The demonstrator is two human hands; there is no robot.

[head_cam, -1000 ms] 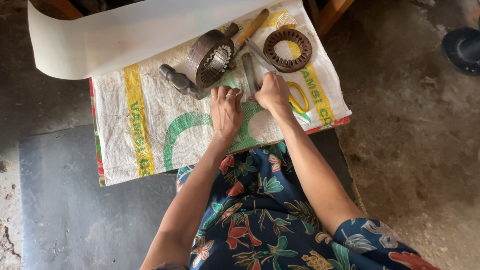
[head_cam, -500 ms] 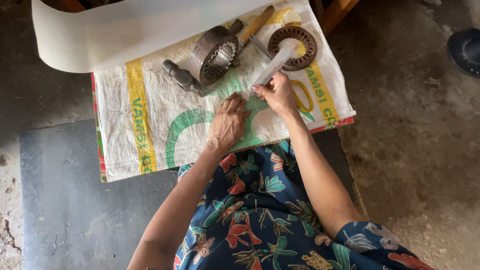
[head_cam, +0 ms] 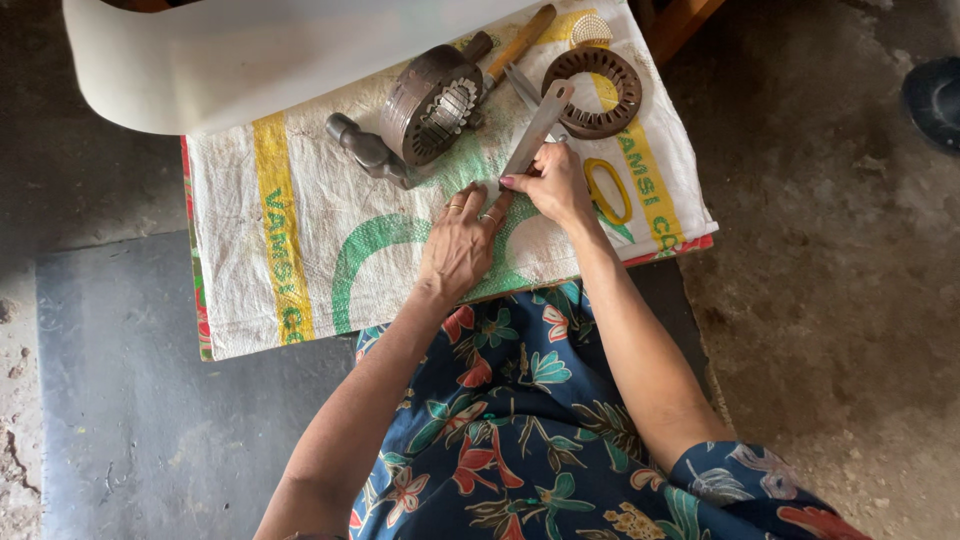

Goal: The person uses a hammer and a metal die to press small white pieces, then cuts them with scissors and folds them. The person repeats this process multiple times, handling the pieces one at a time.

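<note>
White woven sack with yellow and green print (head_cam: 300,230) covering the low table, grey metal hammer head (head_cam: 362,148), round slotted motor core (head_cam: 432,100), left hand (head_cam: 460,245) spread flat on the sack, right hand (head_cam: 555,185) pinching a flat grey metal strip (head_cam: 537,130) angled upward, dark toothed metal ring (head_cam: 595,90) just beyond, yellow loop (head_cam: 607,190) beside the right hand.

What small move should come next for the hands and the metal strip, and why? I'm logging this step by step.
Probably lay the metal strip flat on the woven sack: the right hand grips its lower end, tilted up, while the left hand rests flat beside it.
</note>
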